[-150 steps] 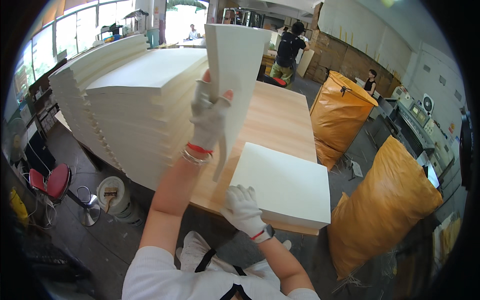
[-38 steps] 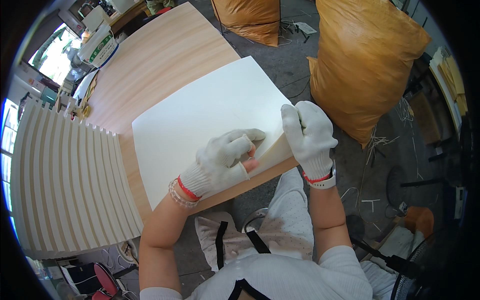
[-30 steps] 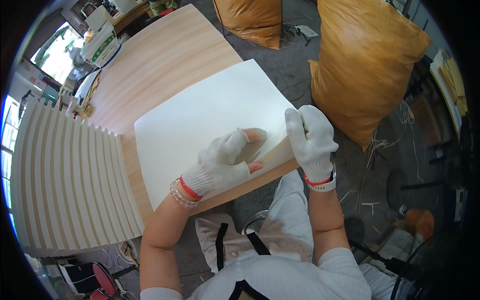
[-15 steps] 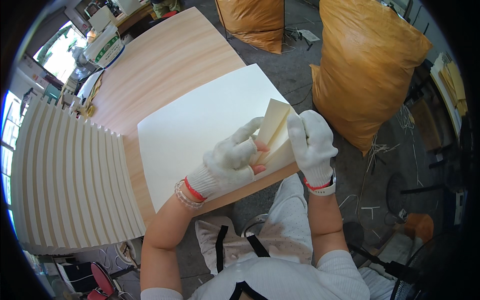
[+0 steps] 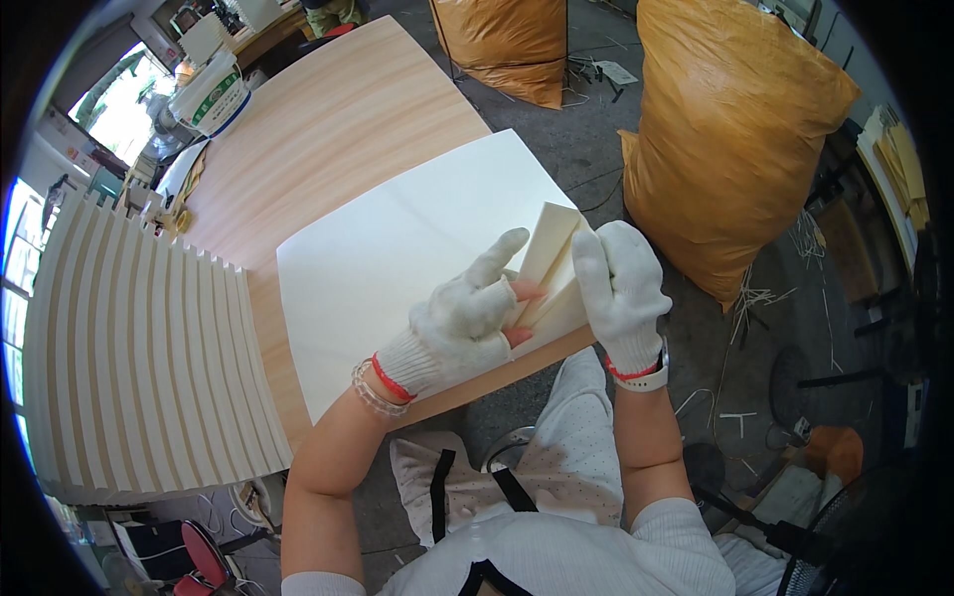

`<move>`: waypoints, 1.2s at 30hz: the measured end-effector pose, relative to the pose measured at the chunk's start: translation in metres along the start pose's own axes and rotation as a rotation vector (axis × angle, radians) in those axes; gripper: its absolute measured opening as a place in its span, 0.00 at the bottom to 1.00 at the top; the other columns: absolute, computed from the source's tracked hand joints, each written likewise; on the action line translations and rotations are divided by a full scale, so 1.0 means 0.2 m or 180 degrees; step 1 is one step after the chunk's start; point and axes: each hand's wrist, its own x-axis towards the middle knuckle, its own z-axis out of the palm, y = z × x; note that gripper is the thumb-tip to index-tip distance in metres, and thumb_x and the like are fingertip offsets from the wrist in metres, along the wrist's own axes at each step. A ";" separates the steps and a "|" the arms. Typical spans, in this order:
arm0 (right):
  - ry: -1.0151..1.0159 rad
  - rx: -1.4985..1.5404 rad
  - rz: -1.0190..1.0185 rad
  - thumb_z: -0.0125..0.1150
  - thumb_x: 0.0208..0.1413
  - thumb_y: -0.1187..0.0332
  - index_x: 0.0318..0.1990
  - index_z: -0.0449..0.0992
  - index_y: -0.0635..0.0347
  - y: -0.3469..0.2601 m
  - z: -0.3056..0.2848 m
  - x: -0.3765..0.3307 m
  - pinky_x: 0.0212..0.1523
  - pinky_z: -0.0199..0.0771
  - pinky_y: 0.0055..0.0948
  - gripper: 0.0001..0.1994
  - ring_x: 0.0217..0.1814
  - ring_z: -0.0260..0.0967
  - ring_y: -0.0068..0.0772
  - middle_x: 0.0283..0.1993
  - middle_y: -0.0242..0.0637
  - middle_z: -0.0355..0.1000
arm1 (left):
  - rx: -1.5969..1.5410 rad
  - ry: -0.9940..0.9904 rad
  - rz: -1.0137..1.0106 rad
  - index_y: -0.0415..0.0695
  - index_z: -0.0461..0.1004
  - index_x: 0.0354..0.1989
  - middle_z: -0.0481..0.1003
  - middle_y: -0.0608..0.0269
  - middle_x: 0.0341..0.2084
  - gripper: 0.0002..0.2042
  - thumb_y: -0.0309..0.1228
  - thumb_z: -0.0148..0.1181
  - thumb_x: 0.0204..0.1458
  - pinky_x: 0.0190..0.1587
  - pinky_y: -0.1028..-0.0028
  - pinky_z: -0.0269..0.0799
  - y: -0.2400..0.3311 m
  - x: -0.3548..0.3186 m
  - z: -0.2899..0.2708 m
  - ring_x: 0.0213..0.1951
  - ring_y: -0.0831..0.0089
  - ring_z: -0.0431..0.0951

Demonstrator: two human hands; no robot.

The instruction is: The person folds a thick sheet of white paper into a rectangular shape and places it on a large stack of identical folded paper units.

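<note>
A cream folded piece of card (image 5: 547, 241) stands slanted over the near right part of a large white sheet (image 5: 407, 233), with a crease running along its length. My left hand (image 5: 457, 323), in a white glove with bare fingertips showing, has those fingertips on the card's lower left part, while one gloved finger points away from it. Around the card's right side closes my right hand (image 5: 628, 288), also gloved, its fingers curled and partly hiding that edge. Whether the card is joined to the sheet I cannot tell.
The sheet lies on a wood-grain table (image 5: 348, 94). To the left rises a big stack of ridged cream card pieces (image 5: 149, 363). A white bucket (image 5: 211, 99) stands at the far left. Full orange sacks (image 5: 735, 139) and scattered strips sit on the floor at right.
My left hand has shifted very slightly, its pointing finger now straighter and further from the card. The right hand keeps its hold at the card's right side.
</note>
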 end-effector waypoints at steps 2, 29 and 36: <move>-0.0150 0.0471 0.0623 0.61 0.62 0.72 0.35 0.75 0.63 -0.03 -0.01 0.01 0.32 0.63 0.42 0.05 0.29 0.63 0.44 0.28 0.39 0.62 | 0.0167 0.0041 0.0180 0.44 0.79 0.54 0.64 0.38 0.69 0.23 0.23 0.73 0.47 0.52 0.65 0.79 -0.02 -0.01 0.00 0.54 0.51 0.81; 0.0149 0.0062 -0.0077 0.61 0.63 0.72 0.32 0.72 0.63 -0.02 0.03 0.01 0.33 0.63 0.43 0.07 0.30 0.62 0.44 0.27 0.39 0.62 | 0.0078 0.0208 0.0246 0.40 0.80 0.48 0.60 0.33 0.69 0.17 0.23 0.71 0.48 0.49 0.64 0.80 -0.08 -0.01 0.04 0.48 0.49 0.83; -0.0077 0.0070 0.0029 0.59 0.63 0.74 0.37 0.75 0.63 -0.02 0.01 0.00 0.35 0.64 0.43 0.03 0.32 0.63 0.44 0.30 0.39 0.63 | 0.0659 0.0036 0.0478 0.41 0.80 0.48 0.61 0.34 0.69 0.17 0.25 0.71 0.48 0.51 0.64 0.80 -0.05 0.01 0.01 0.51 0.48 0.82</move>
